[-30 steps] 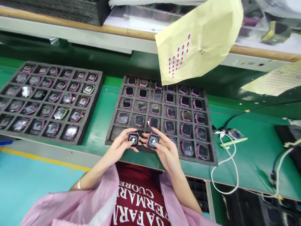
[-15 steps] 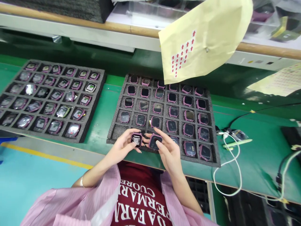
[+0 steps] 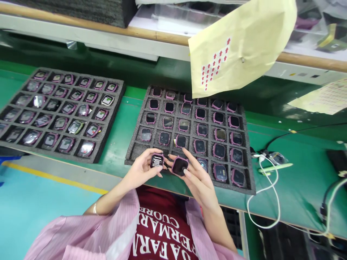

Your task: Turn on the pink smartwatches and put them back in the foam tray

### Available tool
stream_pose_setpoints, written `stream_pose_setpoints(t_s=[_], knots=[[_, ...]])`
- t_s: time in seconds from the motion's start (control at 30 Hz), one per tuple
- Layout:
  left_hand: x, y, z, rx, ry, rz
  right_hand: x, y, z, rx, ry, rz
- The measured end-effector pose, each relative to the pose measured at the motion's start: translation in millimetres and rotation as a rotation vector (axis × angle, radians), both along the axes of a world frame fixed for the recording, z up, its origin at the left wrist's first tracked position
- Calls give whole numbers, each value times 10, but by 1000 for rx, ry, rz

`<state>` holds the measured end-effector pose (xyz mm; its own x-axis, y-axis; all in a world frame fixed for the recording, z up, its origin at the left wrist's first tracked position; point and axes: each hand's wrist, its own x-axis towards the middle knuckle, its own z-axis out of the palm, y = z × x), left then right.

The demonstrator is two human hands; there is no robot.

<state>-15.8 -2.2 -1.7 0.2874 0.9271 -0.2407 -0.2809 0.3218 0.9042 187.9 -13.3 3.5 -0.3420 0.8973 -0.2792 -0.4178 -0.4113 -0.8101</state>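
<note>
My left hand (image 3: 145, 168) grips a purple-framed smartwatch body (image 3: 157, 160) without a strap; its lit screen shows lines of white text. Close beside it, my right hand (image 3: 199, 178) is closed round a second purple smartwatch body (image 3: 179, 166), whose screen is dark. The right thumb rests at the lower right of that screen. Both watches are held over the front row of a dark foam tray (image 3: 138, 148). Purple watch bodies, mostly with dark screens, sit in this tray's compartments.
Another foam tray (image 3: 104, 139) at left holds several watches with pale screens. A white cable (image 3: 277, 202) and a light green tool (image 3: 279, 167) lie right on the green bench (image 3: 119, 151). A yellow paper sheet (image 3: 241, 47) hangs from the shelf edge, over the tray's back.
The right thumb has slid from the screen's middle to its lower right edge, and that screen looks darker. The view has shifted slightly. Both hands keep their watches.
</note>
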Motion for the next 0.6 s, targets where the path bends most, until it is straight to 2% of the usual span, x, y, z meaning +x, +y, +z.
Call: stream_pose_setpoints(t_s=[0.17, 0.23, 0.3, 0.4, 0.47, 0.53, 0.6], knots=[[-15, -25, -3, 17, 1, -37, 79, -32, -22, 0, -26, -8], [-18, -36, -25, 55, 70, -40, 112, -25, -31, 3, -17, -19], [-26, -42, -66, 151, 255, -29, 149, -16, -28, 13, -16, -35], [-65, -23, -137, 423, 712, -20, 221, -24, -3, 42, -45, -100], [-109, 8, -162, 600, 996, -66, 285, -47, 17, 63, -74, -160], [-148, 46, -143, 709, 1194, -105, 376, -75, 26, 85, -96, -207], [-139, 82, -76, 778, 1294, -84, 512, -91, 13, 119, -121, -258]])
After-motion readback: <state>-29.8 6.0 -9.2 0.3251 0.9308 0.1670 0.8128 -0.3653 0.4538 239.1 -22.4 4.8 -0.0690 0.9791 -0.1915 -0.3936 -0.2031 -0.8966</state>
